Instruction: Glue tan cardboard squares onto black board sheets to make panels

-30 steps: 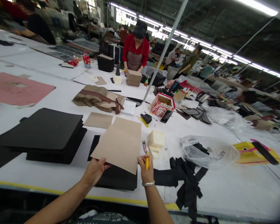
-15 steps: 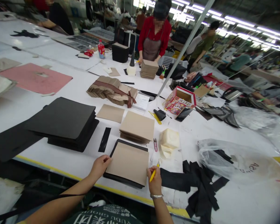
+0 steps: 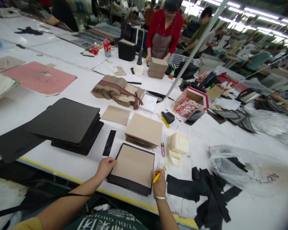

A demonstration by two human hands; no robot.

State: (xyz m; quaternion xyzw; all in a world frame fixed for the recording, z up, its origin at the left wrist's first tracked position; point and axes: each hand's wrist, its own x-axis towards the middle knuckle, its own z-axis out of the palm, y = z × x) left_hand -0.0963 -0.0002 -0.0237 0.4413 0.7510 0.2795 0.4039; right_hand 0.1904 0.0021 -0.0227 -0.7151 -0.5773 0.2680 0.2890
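By the yellow-trimmed near edge of the bench (image 3: 252, 207), a tan board (image 3: 133, 164) is laid on a stack of black sheets (image 3: 131, 184). Its left side is met by the left hand (image 3: 106, 167), thumb and fingertips drawn close; whether that grip is clamped on the edge cannot be told. A yellow pen-like tool (image 3: 157, 177) is held at the board's right side by the right hand (image 3: 159, 183) — that grip is closed round it. Black strips (image 3: 212, 193) are heaped farther right along the same edge.

Farther in, pink snips (image 3: 163, 150) are set between a pile of tan boards (image 3: 144, 129) and a cream block (image 3: 180, 143); a larger black stack (image 3: 67, 119) is placed to the left. Beyond, a tied tan bundle (image 3: 115, 91) and a red patterned box (image 3: 189, 105) are seen. Toward the far edge, a tan pile (image 3: 157, 68) is stood before a co-worker in red sleeves (image 3: 164, 35).
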